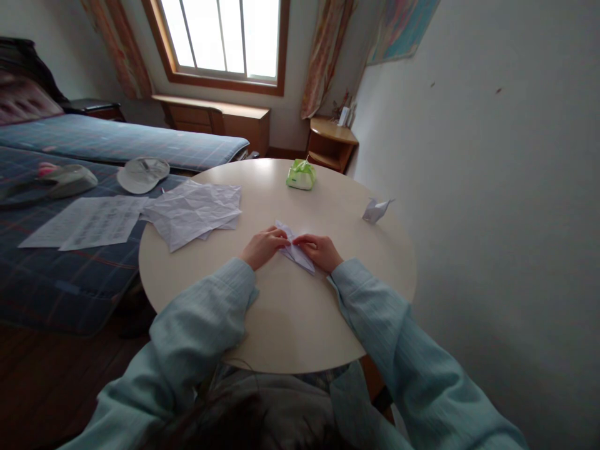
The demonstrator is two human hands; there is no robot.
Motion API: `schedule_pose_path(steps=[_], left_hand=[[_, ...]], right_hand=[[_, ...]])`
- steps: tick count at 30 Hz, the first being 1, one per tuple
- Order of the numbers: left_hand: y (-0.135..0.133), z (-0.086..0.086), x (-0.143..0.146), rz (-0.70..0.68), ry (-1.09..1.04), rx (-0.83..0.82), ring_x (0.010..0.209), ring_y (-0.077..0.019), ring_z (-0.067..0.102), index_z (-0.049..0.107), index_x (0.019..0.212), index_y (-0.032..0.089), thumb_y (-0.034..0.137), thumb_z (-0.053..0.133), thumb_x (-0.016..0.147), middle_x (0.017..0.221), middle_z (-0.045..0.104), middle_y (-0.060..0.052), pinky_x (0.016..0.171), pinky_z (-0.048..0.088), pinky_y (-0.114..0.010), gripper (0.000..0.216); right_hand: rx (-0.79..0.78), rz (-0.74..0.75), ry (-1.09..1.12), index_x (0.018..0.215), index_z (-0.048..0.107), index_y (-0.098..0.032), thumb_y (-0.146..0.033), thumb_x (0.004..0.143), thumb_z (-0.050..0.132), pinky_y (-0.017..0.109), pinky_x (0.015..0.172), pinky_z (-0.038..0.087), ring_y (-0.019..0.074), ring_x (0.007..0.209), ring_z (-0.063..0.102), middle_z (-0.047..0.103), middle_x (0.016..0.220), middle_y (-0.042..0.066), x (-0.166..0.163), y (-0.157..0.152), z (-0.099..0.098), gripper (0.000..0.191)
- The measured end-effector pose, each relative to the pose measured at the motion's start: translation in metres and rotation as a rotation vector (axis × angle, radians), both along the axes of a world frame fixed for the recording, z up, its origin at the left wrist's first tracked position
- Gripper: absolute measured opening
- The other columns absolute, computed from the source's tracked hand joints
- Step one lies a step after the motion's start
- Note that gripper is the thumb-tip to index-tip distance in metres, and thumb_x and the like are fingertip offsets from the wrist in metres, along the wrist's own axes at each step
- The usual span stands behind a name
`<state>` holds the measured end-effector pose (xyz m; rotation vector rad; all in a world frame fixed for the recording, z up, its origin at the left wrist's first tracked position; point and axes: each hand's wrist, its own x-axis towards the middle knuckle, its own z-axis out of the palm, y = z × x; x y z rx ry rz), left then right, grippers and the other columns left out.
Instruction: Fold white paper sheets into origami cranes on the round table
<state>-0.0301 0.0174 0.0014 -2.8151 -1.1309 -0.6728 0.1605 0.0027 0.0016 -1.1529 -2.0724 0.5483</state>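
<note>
Pinching the folded paper (299, 257) near the middle of the round desk (290, 331) are the left hand (265, 247) from nine o'clock and the right hand (320, 251) from three, tips close together. It should be feather-light, crisp along its creases yet easily crumpled or torn, so the thicker layered folds seem the safest hold. Farther off, creased sheets (194, 209) lie at ten o'clock, a paper figure (374, 212) stands at two, and a tissue pack (300, 176) sits at twelve.

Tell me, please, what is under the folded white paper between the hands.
The round cream tabletop shows around the folded white paper, which the left hand and right hand hold. The patch directly beneath is covered and cannot be seen.
</note>
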Motion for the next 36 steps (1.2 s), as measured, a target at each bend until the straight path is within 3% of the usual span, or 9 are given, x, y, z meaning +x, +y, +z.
schedule_pose_path(steps=[23, 36], left_hand=[[-0.0032, 0.0039, 0.0024, -0.039, -0.032, 0.001, 0.082, -0.0111, 0.055, 0.065, 0.087, 0.023, 0.017, 0.049, 0.081, 0.089, 0.066, 0.001, 0.071, 0.043, -0.019, 0.018], [-0.0045, 0.0002, 0.0062, 0.047, -0.024, -0.034, 0.082, -0.0124, 0.057, 0.061, 0.089, 0.020, 0.021, 0.048, 0.082, 0.084, 0.064, -0.002, 0.070, 0.045, -0.021, 0.015]], right_hand=[[0.017, 0.001, -0.059, 0.082, 0.067, -0.019, -0.022, 0.073, 0.053, 0.020, 0.062, 0.042, 0.0111, 0.066, 0.058, 0.068, 0.074, 0.001, -0.0001, 0.0007, -0.0004, 0.017], [0.019, 0.012, -0.095, 0.082, 0.066, -0.018, -0.029, 0.074, 0.054, 0.021, 0.058, 0.038, 0.0097, 0.060, 0.052, 0.066, 0.074, 0.002, -0.0005, 0.0009, 0.0013, 0.018]])
